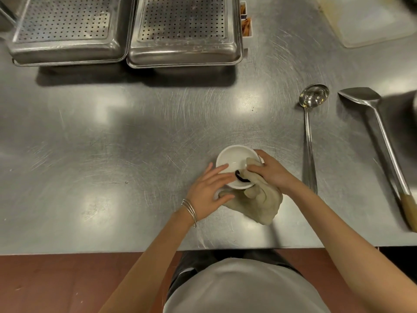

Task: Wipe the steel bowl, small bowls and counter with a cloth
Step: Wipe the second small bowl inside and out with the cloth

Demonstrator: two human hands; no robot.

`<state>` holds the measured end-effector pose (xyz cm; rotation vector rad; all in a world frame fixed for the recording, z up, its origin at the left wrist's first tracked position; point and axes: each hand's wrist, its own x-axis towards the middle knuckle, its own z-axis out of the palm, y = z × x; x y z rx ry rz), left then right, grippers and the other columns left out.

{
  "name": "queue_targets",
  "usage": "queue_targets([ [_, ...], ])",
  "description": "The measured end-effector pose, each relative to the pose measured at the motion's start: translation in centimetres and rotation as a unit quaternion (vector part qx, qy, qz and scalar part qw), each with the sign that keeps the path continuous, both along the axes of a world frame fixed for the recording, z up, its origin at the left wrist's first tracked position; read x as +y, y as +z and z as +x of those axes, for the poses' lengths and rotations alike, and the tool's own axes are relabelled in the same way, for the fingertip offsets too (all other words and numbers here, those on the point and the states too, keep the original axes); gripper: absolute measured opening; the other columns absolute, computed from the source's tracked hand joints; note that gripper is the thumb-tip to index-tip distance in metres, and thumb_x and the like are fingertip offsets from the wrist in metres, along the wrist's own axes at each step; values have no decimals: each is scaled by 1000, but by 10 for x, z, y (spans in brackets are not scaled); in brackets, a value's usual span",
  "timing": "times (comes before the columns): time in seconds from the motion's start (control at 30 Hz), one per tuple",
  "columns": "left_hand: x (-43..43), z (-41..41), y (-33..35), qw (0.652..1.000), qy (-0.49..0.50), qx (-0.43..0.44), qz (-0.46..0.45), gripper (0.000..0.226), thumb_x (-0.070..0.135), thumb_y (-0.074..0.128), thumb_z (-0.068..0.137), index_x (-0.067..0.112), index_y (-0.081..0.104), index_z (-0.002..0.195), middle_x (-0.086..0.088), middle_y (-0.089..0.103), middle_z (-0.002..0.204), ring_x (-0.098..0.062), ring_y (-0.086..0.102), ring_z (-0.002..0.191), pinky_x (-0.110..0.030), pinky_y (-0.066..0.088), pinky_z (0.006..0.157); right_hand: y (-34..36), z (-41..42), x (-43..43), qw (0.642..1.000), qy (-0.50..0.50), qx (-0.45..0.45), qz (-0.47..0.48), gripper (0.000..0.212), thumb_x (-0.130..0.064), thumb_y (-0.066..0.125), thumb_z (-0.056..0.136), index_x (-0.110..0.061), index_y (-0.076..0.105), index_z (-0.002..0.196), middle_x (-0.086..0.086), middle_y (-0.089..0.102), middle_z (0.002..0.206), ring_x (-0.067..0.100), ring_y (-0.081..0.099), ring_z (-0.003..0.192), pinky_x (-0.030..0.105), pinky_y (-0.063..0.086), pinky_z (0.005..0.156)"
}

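A small white bowl [234, 159] stands on the steel counter [126, 141] near its front edge. My left hand [208, 192] lies against the bowl's left side with straight fingers across the rim. My right hand [272, 171] grips a beige cloth [262, 203] and presses part of it into the bowl's right side. The rest of the cloth trails onto the counter in front of the bowl. A dark curved mark shows inside the bowl next to the cloth.
Two upturned perforated steel pans [67, 30] [185, 32] sit at the back left. A steel ladle [310, 123] and a wooden-handled spatula [379, 136] lie to the right. A white cutting board [370, 16] is at the back right.
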<state>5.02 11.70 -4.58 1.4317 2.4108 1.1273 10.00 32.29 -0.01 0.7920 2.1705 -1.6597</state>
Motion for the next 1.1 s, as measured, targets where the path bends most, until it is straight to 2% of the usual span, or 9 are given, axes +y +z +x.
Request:
queue_targets([
  [0.1, 6, -3, -9, 993, -12, 113, -5, 19, 26, 63, 83, 12, 72, 92, 1, 72, 94, -14, 59, 105, -42, 31, 109, 0, -2, -1, 1000, 25, -12, -1, 43, -24, 64, 85, -26, 47, 124, 0, 59, 110, 18, 58, 100, 30, 45, 84],
  [0.23, 7, -6, -4, 992, -12, 125, 3, 13, 19, 62, 84, 12, 73, 81, 1, 72, 78, -14, 68, 76, -31, 39, 104, 4, -1, -1, 999, 34, -14, -15, 42, -31, 62, 87, -31, 45, 125, 0, 59, 118, 16, 58, 103, 29, 44, 87],
  [0.4, 8, 0, 6, 994, 47, 101, 12, 18, 25, 62, 85, 11, 73, 79, 2, 71, 76, -12, 65, 75, -24, 43, 98, 15, 10, -2, 997, -17, 47, 64, 56, -41, 56, 89, -30, 33, 139, -6, 56, 106, 13, 57, 93, 20, 40, 77],
  [0.57, 0, 4, 13, 995, 86, 26, -49, 26, 36, 58, 80, 14, 72, 78, 3, 70, 71, -14, 65, 67, -22, 47, 66, 2, 15, -15, 974, -122, 150, 114, 29, -31, 59, 90, -26, 49, 116, -9, 58, 98, 11, 60, 84, 23, 45, 73],
  [0.7, -16, 1, 16, 986, 153, 29, -63, 34, 44, 55, 76, 16, 74, 81, 3, 72, 73, -14, 66, 63, -14, 42, 59, -9, 16, -14, 960, -151, 183, 150, 14, -27, 61, 89, -27, 56, 102, -5, 63, 103, 13, 59, 93, 21, 44, 76],
  [0.83, -24, -1, 25, 956, 255, -145, 14, 36, 46, 60, 73, 16, 72, 88, 11, 70, 83, 3, 62, 72, -13, 48, 66, -23, 25, -18, 979, -22, 125, 160, 48, -30, 71, 81, -19, 53, 123, -2, 53, 121, 12, 51, 104, 20, 39, 86],
  [0.93, -20, -5, 38, 910, 272, -303, 81, 10, 19, 73, 77, 21, 66, 85, 13, 67, 84, 6, 62, 77, -11, 49, 69, -40, 38, -26, 929, 183, 47, 319, 74, -39, 70, 77, -23, 36, 141, -4, 37, 141, 20, 46, 112, 33, 39, 92],
  [1.03, -16, -7, 47, 874, 273, -385, 115, 17, -2, 65, 81, 14, 65, 88, 14, 69, 78, 4, 65, 74, -12, 50, 67, -42, 40, -31, 936, 127, 91, 314, 54, -24, 61, 83, -17, 45, 135, 2, 46, 133, 24, 52, 107, 27, 38, 87],
  [1.1, -13, -7, 49, 861, 272, -413, 122, 15, -2, 63, 83, 11, 65, 90, 18, 70, 73, 3, 65, 73, -12, 50, 66, -29, 36, -33, 957, 36, 115, 265, 45, -19, 60, 85, -18, 50, 129, -3, 55, 120, 13, 52, 101, 22, 35, 83],
])
